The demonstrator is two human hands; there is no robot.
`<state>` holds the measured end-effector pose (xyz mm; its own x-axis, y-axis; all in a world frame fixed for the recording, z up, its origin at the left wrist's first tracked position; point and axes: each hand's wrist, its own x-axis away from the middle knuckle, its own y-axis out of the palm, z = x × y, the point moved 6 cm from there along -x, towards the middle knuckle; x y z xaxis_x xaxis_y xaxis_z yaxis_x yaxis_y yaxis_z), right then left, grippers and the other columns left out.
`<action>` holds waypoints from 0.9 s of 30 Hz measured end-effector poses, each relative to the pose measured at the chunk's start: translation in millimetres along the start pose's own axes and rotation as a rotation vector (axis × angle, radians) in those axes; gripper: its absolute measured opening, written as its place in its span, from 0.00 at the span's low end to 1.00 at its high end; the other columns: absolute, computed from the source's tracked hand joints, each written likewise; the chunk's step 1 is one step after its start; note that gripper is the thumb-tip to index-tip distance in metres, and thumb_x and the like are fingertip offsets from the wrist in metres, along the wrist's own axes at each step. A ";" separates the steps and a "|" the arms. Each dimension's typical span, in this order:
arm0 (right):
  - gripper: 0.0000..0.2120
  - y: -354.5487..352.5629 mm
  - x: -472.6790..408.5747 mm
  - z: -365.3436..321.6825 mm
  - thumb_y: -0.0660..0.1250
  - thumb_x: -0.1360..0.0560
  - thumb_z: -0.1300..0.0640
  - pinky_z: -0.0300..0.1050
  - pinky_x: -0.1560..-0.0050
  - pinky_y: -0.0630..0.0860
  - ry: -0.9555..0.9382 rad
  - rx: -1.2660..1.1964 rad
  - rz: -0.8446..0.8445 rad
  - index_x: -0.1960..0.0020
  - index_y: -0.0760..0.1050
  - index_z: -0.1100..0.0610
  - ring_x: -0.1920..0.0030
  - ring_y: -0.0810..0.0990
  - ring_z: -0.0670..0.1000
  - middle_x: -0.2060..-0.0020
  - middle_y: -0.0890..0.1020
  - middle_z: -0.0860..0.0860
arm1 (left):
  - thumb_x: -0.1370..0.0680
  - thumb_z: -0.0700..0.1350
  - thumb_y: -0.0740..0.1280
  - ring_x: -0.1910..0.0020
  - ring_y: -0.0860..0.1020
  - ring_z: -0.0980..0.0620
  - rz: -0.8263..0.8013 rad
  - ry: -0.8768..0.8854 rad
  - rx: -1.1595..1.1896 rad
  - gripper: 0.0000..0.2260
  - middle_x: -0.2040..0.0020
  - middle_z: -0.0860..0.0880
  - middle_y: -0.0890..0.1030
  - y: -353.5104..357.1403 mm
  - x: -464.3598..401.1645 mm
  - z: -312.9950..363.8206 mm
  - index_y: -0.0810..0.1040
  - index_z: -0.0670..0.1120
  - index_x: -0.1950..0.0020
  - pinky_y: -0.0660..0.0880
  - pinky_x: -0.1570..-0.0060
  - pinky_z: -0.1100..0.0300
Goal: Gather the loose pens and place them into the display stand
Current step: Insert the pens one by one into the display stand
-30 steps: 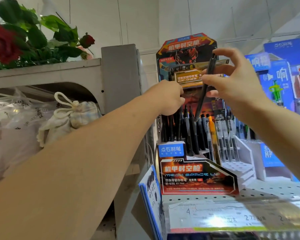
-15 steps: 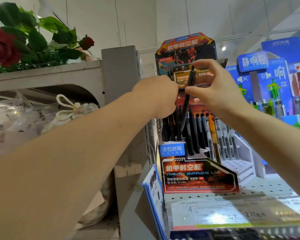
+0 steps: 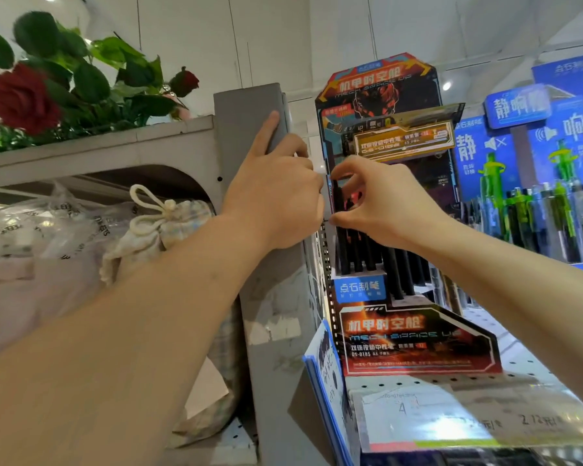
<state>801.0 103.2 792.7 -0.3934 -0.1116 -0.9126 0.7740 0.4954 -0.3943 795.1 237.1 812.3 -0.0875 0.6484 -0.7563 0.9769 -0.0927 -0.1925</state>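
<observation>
The black and orange display stand (image 3: 414, 341) sits on the perforated shelf, with rows of black pens (image 3: 396, 267) upright in it. My right hand (image 3: 384, 203) pinches a black pen (image 3: 338, 200) between thumb and fingers at the stand's back left row, among the other pens. My left hand (image 3: 273, 190) is beside it against the grey shelf post (image 3: 243, 129). Its index finger lies straight up the post and the other fingers curl at the post's edge. What those fingers hold, if anything, is hidden.
A blue stand with green and grey pens (image 3: 546, 210) is on the right. Blue cards (image 3: 323, 381) lean by the stand's left side, and price labels (image 3: 451, 418) run along the shelf front. Left of the post are a drawstring bag (image 3: 155, 227) and artificial roses (image 3: 24, 99).
My right hand has carried the black pen down and left, from in front of the header card into the stand's left rows. My left hand has shifted left and up onto the grey post.
</observation>
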 end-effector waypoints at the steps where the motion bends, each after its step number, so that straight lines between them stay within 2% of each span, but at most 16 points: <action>1: 0.25 3.6 1.3 -0.5 0.80 0.31 0.51 0.25 0.65 0.69 -0.003 0.026 -0.020 0.37 0.75 0.48 0.62 0.74 0.33 0.57 0.79 0.41 | 0.23 0.48 0.54 0.41 0.74 0.48 0.004 -0.002 0.002 0.19 0.63 0.51 0.81 0.1 0.5 0.6 0.84 0.47 0.59 0.49 0.24 0.37; 2: 0.24 5.9 2.4 -1.5 0.80 0.30 0.51 0.26 0.63 0.69 -0.010 0.053 -0.034 0.37 0.76 0.48 0.62 0.75 0.34 0.56 0.82 0.42 | 0.23 0.48 0.54 0.41 0.74 0.48 0.005 -0.007 0.007 0.19 0.63 0.52 0.81 0.3 0.7 1.2 0.84 0.47 0.59 0.49 0.24 0.37; 4: 0.24 6.4 4.9 -3.0 0.79 0.30 0.49 0.36 0.57 0.77 -0.015 0.100 -0.046 0.37 0.76 0.48 0.61 0.79 0.39 0.53 0.85 0.45 | 0.23 0.47 0.54 0.41 0.74 0.49 0.001 -0.026 0.029 0.19 0.65 0.52 0.79 0.7 1.4 2.0 0.84 0.48 0.60 0.48 0.23 0.38; 6: 0.25 2.9 6.1 -0.7 0.79 0.31 0.48 0.44 0.51 0.79 0.008 0.122 -0.042 0.36 0.77 0.47 0.55 0.80 0.44 0.50 0.85 0.46 | 0.23 0.47 0.54 0.40 0.73 0.49 0.001 -0.034 0.041 0.19 0.65 0.53 0.78 1.5 0.8 2.7 0.84 0.48 0.60 0.47 0.23 0.38; 10: 0.29 5.1 7.9 2.2 0.80 0.33 0.45 0.45 0.43 0.72 0.057 0.184 -0.074 0.34 0.77 0.47 0.39 0.71 0.50 0.43 0.73 0.49 | 0.23 0.49 0.49 0.40 0.73 0.50 -0.001 -0.052 0.058 0.22 0.65 0.54 0.77 0.4 1.5 1.8 0.84 0.50 0.59 0.46 0.23 0.39; 14: 0.33 8.4 14.9 4.2 0.80 0.34 0.45 0.53 0.36 0.75 0.124 0.162 -0.105 0.32 0.74 0.46 0.36 0.69 0.52 0.40 0.69 0.49 | 0.24 0.50 0.46 0.41 0.73 0.52 0.015 -0.053 0.085 0.25 0.64 0.55 0.79 0.2 3.1 2.0 0.85 0.52 0.57 0.45 0.23 0.39; 18: 0.40 8.7 28.5 2.8 0.80 0.34 0.48 0.50 0.33 0.75 0.149 0.092 -0.103 0.26 0.67 0.45 0.33 0.70 0.51 0.33 0.68 0.49 | 0.24 0.50 0.46 0.42 0.75 0.50 0.056 -0.046 0.150 0.26 0.63 0.54 0.81 -1.0 3.1 2.6 0.85 0.51 0.56 0.47 0.23 0.39; 21: 0.44 -0.2 55.2 3.2 0.80 0.32 0.50 0.37 0.32 0.66 0.159 0.037 -0.034 0.22 0.62 0.43 0.30 0.68 0.46 0.30 0.66 0.46 | 0.23 0.49 0.53 0.41 0.75 0.50 0.091 -0.077 0.240 0.19 0.59 0.53 0.83 -1.1 4.9 1.8 0.84 0.51 0.52 0.48 0.23 0.40; 23: 0.43 -10.4 78.2 -1.8 0.78 0.31 0.50 0.26 0.33 0.59 0.139 0.013 -0.013 0.22 0.61 0.42 0.32 0.66 0.38 0.29 0.67 0.43 | 0.24 0.48 0.59 0.40 0.76 0.50 0.149 -0.140 0.387 0.15 0.52 0.52 0.83 -2.1 13.7 3.1 0.82 0.50 0.43 0.47 0.22 0.42; 24: 0.41 -16.4 90.5 -4.7 0.77 0.30 0.49 0.26 0.33 0.59 0.126 -0.003 -0.016 0.22 0.62 0.42 0.32 0.66 0.35 0.29 0.68 0.41 | 0.25 0.47 0.61 0.41 0.77 0.51 0.194 -0.193 0.523 0.17 0.50 0.52 0.83 -3.4 23.0 6.4 0.80 0.50 0.38 0.47 0.22 0.44; 26: 0.37 -31.3 116.8 -8.0 0.74 0.30 0.47 0.35 0.29 0.64 0.122 -0.034 -0.026 0.24 0.64 0.38 0.30 0.68 0.35 0.30 0.70 0.38 | 0.24 0.46 0.63 0.47 0.78 0.54 0.298 -0.350 0.870 0.22 0.46 0.55 0.81 -8.4 49.3 17.5 0.73 0.50 0.30 0.52 0.22 0.48; 27: 0.36 -40.1 129.6 -8.3 0.73 0.30 0.46 0.39 0.29 0.67 0.130 -0.046 -0.033 0.25 0.64 0.35 0.30 0.69 0.36 0.30 0.71 0.35 | 0.24 0.47 0.63 0.50 0.78 0.58 0.334 -0.436 1.034 0.23 0.45 0.58 0.79 -9.7 65.1 24.8 0.71 0.52 0.28 0.57 0.23 0.51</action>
<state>714.9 76.1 691.1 -0.4812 -0.0173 -0.8764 0.7376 0.5323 -0.4154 775.2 261.5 749.5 -0.1122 0.1801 -0.9772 0.3577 -0.9102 -0.2088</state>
